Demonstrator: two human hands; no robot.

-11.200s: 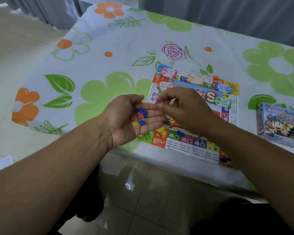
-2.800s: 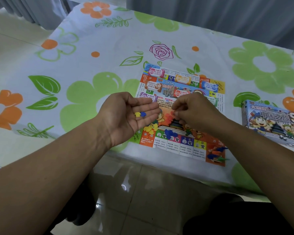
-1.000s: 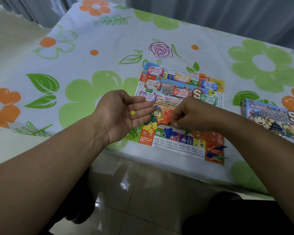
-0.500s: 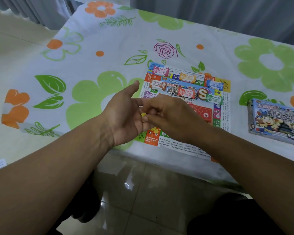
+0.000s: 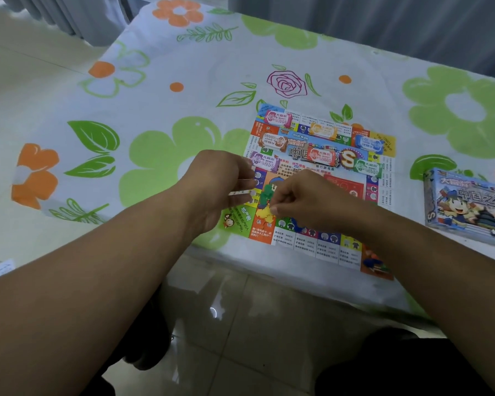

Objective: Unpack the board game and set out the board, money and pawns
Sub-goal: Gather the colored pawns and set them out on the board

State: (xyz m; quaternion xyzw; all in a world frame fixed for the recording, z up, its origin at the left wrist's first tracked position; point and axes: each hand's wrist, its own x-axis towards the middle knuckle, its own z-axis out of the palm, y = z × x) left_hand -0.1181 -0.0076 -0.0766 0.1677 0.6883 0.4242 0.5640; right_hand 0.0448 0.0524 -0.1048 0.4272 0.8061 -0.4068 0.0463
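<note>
Nearly done, I judge: board [image 5: 346,186] lies open on the counter [image 5: 183,67], money stacks [image 5: 322,155] across its 12 o'clock half, pawns [image 5: 374,265] at its 5 o'clock corner. Left hand [image 5: 219,182] pinches a thin white strip [image 5: 237,192]; right hand [image 5: 306,197] curls over yellow pieces [image 5: 263,215] at 7 o'clock, grip unclear

- Board [image 5: 306,244]: colourful, flat on tabletop [image 5: 183,67], right of centre.
- Money [image 5: 277,119]: note stacks across its upper half.
- Pawns [image 5: 373,264]: blue, green, orange, its lower right corner.
- Yellow pieces [image 5: 262,215]: heaped lower left.
</note>
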